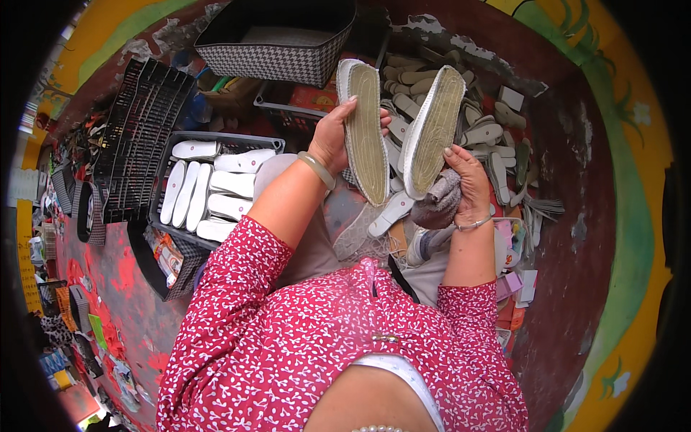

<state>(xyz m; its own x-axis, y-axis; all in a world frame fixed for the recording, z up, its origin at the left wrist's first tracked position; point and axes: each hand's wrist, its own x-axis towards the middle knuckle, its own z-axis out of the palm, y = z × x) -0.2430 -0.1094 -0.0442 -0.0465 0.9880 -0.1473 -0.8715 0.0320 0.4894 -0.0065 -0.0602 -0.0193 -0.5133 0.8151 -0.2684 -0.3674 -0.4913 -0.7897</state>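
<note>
My left hand [332,144] is closed round the edge of a stitched shoe sole [368,137], olive on the face toward me and white along its rim. A second white layer shows behind its top end. Across from it, my right hand [471,183] pinches the lower side of a matching sole [437,129], tilted, with its white side wall showing. A crumpled grey cloth [437,203] is bunched against the right palm and fingers. Both soles are held up side by side, their stitched faces toward me. The left fingertips are partly hidden behind the sole.
To the left, a dark plastic crate [160,162] holds several white soles [232,182]. Beside it stands a black slatted crate [137,137]. A houndstooth bin [281,57] sits ahead. Loose soles [482,133] pile up beyond my right hand, near the dark red wall [576,237].
</note>
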